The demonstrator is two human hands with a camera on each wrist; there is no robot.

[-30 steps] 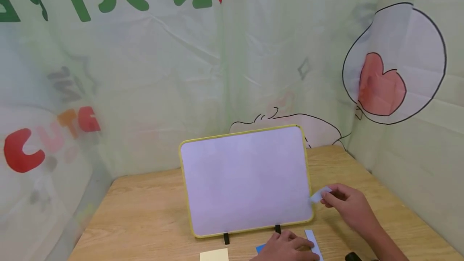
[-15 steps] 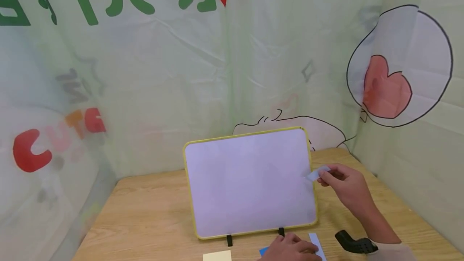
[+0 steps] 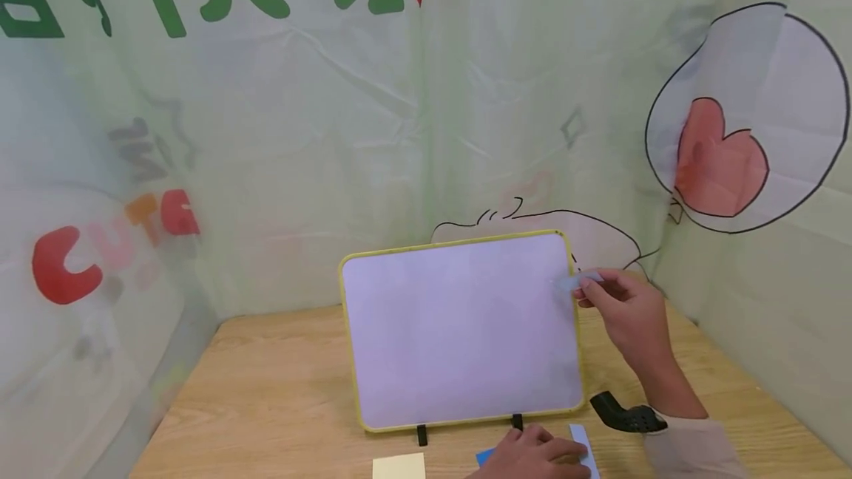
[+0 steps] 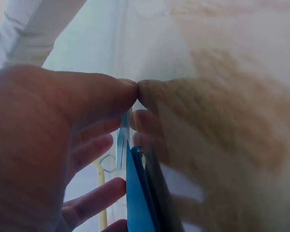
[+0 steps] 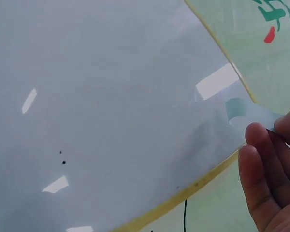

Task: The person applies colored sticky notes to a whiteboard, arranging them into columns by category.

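My right hand pinches a pale blue paper strip between thumb and fingers. The strip's free end curls in the right wrist view and overlaps the right edge of a yellow-framed whiteboard, below its upper corner. My left hand rests on the table below the board, with its fingers spread loosely. A pale blue strip pad lies at its fingertips, and a blue paper piece shows partly under it. In the left wrist view, the thumb touches the tabletop beside the blue paper piece.
A cream sticky note lies at the front edge of the view, left of my left hand. The whiteboard stands tilted on black feet on the wooden table. Printed curtains close off the back and sides.
My right hand has risen along the board's right edge, carrying the paper strip from near the lower corner towards the upper one. My left hand has stayed on the table.
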